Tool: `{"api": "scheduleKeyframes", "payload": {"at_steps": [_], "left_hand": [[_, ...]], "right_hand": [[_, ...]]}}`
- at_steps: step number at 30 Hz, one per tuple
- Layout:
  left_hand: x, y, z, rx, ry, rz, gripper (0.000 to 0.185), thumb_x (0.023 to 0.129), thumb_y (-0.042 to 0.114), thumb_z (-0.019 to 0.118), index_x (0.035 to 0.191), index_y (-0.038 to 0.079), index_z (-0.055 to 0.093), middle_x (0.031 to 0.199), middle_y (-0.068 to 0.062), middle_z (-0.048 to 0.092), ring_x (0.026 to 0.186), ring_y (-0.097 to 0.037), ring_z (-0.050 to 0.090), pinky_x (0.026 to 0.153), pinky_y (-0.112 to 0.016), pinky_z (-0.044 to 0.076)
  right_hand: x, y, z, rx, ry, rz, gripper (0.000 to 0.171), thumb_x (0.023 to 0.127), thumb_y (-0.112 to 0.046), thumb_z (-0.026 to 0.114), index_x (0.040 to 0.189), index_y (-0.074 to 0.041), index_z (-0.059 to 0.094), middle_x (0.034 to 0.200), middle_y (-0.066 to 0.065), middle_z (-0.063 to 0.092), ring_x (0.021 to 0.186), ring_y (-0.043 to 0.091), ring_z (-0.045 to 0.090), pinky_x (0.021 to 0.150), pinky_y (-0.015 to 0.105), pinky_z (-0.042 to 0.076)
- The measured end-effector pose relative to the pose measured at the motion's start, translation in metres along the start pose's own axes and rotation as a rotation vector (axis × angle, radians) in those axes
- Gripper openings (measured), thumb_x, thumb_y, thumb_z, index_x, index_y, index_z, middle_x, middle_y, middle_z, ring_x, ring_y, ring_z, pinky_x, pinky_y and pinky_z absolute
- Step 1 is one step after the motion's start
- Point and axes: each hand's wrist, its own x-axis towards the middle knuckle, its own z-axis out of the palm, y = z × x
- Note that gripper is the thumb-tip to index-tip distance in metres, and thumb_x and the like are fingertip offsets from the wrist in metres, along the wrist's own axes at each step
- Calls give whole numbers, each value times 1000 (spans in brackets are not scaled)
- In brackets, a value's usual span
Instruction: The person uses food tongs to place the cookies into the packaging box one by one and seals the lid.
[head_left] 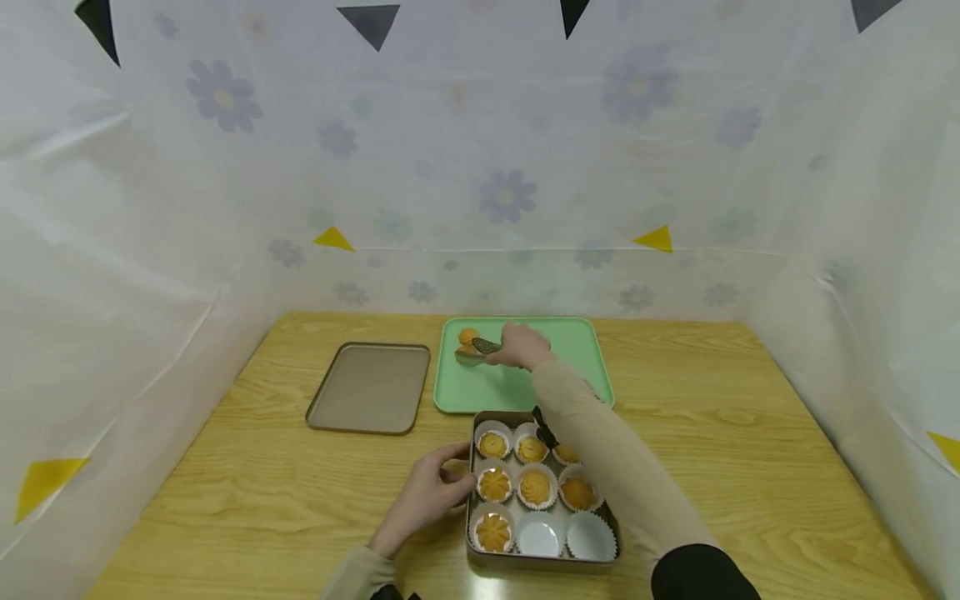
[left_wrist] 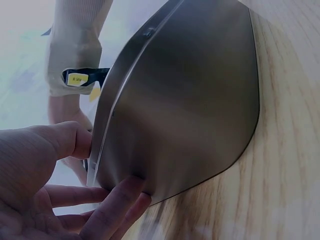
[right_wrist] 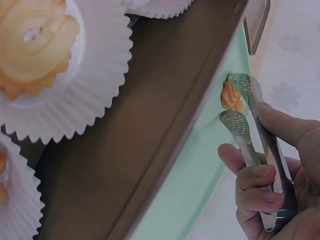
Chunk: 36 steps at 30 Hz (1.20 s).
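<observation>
Head view: the right hand (head_left: 521, 346) grips metal tongs (head_left: 487, 346), tips apart at a cookie (right_wrist: 231, 95) near the green tray's (head_left: 570, 362) left edge. The left hand (head_left: 427, 492), fingers loosely extended, touches the cookie tin's (head_left: 540, 564) left side; a narrow table strip separates green tray from tan tray (head_left: 369, 387).

The head view is bright, with glare on the tabletop (head_left: 300, 500) just nearside of the tin (head_left: 542, 564); the 2 wrist views look dimmer.
</observation>
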Motion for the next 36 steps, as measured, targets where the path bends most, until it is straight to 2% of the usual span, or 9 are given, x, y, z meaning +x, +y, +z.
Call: {"api": "scheduleKeyframes", "payload": {"at_steps": [7, 12, 21, 23, 27, 30, 36], "left_hand": [[0, 2, 0, 2, -3, -1, 56, 90, 11, 65, 139, -13, 50, 134, -34, 57, 97, -37, 73, 73, -24, 62], [1, 1, 0, 4, -4, 0, 56, 91, 11, 65, 139, -13, 49, 134, -34, 57, 97, -37, 73, 72, -23, 62], [2, -2, 0, 7, 0, 3, 56, 90, 11, 65, 139, -12, 50, 134, -33, 57, 96, -36, 74, 72, -22, 61], [2, -2, 0, 8, 0, 3, 56, 90, 11, 65, 139, -12, 50, 134, -33, 57, 96, -36, 74, 71, -22, 61], [2, -1, 0, 11, 0, -4, 56, 90, 12, 65, 139, -12, 50, 135, -33, 57, 97, -35, 74, 71, -22, 61], [2, 0, 1, 11, 1, -10, 57, 90, 11, 66, 139, -12, 50, 135, -33, 57, 96, -35, 74, 71, -23, 61], [4, 1, 1, 14, 5, -13, 56, 90, 11, 65, 139, -12, 51, 134, -33, 58, 95, -34, 74, 69, -22, 61]], "right_hand": [[-4, -4, 3, -39, 35, 2, 32, 94, -42, 68, 97, -11, 59, 96, 8, 62, 78, 23, 55, 66, 39, 46], [-6, -7, 3, -64, 47, -6, 35, 94, -42, 68, 104, -9, 62, 112, 12, 66, 91, 29, 62, 75, 45, 54], [-7, -11, 6, -118, 64, -17, 40, 94, -42, 68, 114, -7, 62, 119, 14, 68, 99, 35, 66, 81, 49, 58], [-7, -11, 6, -125, 69, -20, 39, 94, -41, 68, 113, -7, 63, 117, 13, 68, 96, 34, 67, 80, 49, 58], [-7, -11, 6, -128, 79, -27, 33, 94, -41, 68, 103, -9, 63, 104, 10, 68, 81, 26, 62, 70, 42, 54], [-7, -9, 5, -127, 77, -37, 33, 94, -40, 69, 101, -9, 62, 99, 9, 67, 78, 24, 60, 65, 39, 50], [-8, 0, 0, -127, 70, -52, 44, 94, -42, 68, 119, -6, 62, 117, 11, 68, 95, 28, 67, 75, 42, 59]]}}
